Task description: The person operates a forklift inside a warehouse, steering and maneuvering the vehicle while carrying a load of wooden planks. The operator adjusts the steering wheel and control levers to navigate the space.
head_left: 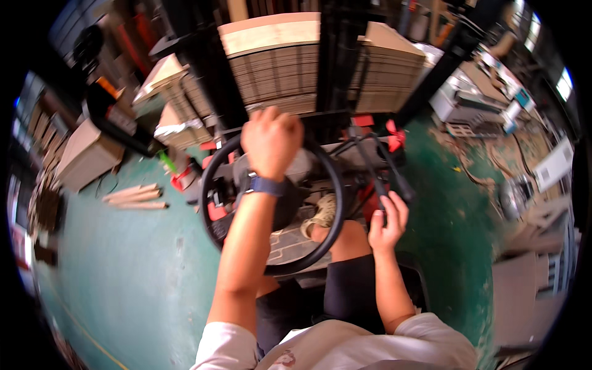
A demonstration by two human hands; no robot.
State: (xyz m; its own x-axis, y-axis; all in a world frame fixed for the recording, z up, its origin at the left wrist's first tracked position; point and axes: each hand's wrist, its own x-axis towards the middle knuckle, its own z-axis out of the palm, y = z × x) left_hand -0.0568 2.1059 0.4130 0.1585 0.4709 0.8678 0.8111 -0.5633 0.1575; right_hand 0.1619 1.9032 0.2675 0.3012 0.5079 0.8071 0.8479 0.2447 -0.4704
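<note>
My left hand is closed in a fist over the far part of a black steering wheel, gripping its rim; the fingers hide that stretch. A dark watch is on that wrist. To the right of the wheel, my right hand has its fingers curled around the end of a black control lever. A second black lever stands just right of it, beside the fingertips. The lever's grip is partly hidden by the hand.
Stacked flat brown boards stand ahead, behind the dark uprights of a forklift mast. Wooden sticks lie on the green floor at left, near a large box. Cartons and scattered debris line the right side.
</note>
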